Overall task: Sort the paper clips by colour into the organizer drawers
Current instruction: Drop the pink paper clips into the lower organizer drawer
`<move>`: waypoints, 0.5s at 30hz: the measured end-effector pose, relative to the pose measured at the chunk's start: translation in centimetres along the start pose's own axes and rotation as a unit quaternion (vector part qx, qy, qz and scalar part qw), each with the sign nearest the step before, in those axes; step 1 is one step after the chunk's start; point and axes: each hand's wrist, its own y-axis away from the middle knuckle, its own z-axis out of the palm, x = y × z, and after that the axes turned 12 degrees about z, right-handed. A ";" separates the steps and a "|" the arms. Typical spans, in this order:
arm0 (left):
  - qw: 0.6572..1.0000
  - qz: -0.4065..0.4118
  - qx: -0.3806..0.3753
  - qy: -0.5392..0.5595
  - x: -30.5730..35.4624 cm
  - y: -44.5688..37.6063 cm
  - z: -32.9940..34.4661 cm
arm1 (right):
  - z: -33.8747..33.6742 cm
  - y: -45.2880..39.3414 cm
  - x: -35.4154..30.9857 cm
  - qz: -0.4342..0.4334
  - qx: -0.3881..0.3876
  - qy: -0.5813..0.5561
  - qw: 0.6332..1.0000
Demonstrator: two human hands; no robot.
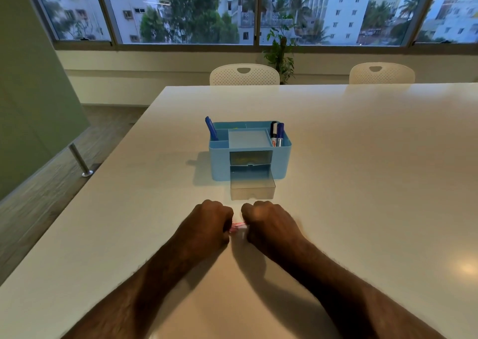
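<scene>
A light blue desk organizer (219,161) stands on the white table (362,183). Its lower clear drawer (252,186) is pulled out toward me and looks empty. The upper drawer (251,157) is shut, with something yellowish showing faintly through its front. My left hand (207,226) and my right hand (269,223) rest on the table just in front of the open drawer, both curled with fingers closed. Between them lie pink paper clips (238,226), which both hands pinch or cover; most of the clips are hidden by the fingers.
Blue markers stand in the organizer's top: one at the left (211,129), two at the right (276,134). Two white chairs (244,75) stand behind the table's far edge. A green partition (31,93) and a metal leg (80,164) are on the left.
</scene>
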 end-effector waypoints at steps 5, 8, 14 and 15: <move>0.996 -0.028 -0.003 0.090 -0.4 0.0 -0.4 | -1.0 -0.8 1.5 0.090 -0.022 -0.142 0.986; 0.984 -0.081 -0.008 0.158 -0.6 -0.3 -1.5 | -2.7 -2.3 1.9 0.154 0.002 -0.243 0.958; 0.960 -0.123 0.139 0.209 -0.1 -4.3 -4.2 | -4.3 -7.1 2.5 0.206 0.075 -0.244 0.945; 0.958 -0.122 0.159 0.205 0.1 -5.2 -4.4 | -4.1 -7.8 2.5 0.205 0.072 -0.231 0.948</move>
